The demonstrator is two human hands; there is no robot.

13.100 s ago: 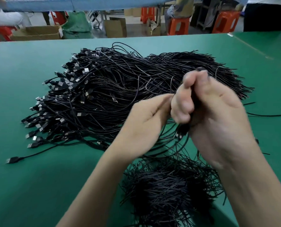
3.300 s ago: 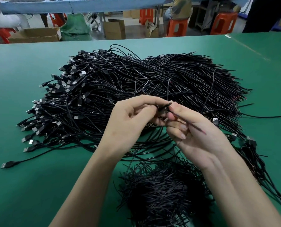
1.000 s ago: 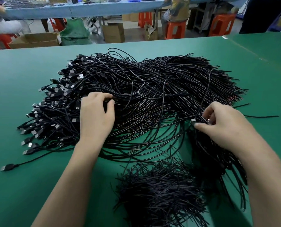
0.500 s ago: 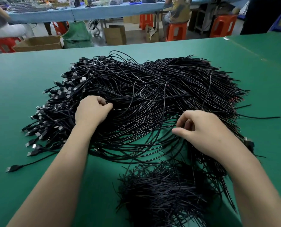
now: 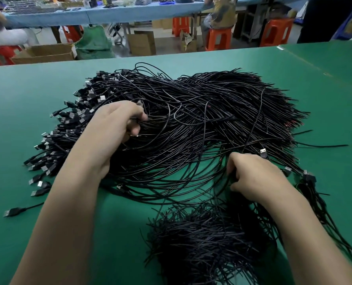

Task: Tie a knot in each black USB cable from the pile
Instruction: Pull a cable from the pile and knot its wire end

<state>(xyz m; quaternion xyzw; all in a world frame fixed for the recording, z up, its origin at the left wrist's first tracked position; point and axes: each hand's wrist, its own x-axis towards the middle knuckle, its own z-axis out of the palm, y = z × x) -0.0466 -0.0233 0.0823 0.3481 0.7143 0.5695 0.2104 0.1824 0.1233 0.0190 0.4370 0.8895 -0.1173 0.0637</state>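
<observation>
At the far left of the green table point(image 5: 17, 103), one stray plug point(image 5: 11, 212) lies apart from the rest. Next come the USB plugs point(image 5: 72, 120), fanned out and pointing left. So the pile of black USB cables point(image 5: 201, 120) in the middle of the table lies with its long axis across it: plugs to the left, bare cut ends to the far right, and the nearest strands bowing toward the person in a loose arc.

The left hand point(image 5: 117, 124) is sunk into the pile just behind the plugs, fingers curled round some strands. I can't tell whether it holds one or several. To the right, at the near edge of the arc, the right hand point(image 5: 253, 177) is closed on strands too, knuckles up. A loose plug point(image 5: 263, 151) sits just beyond it, and a hanging bundle point(image 5: 310, 182) trails off beside the wrist. A separate dark heap point(image 5: 208, 243) lies between the forearms.

This looks to me like the picking step: singling out the next cable. The next move would call for drawing one strand free of its neighbours, then bringing both hands together to form a loop.
</observation>
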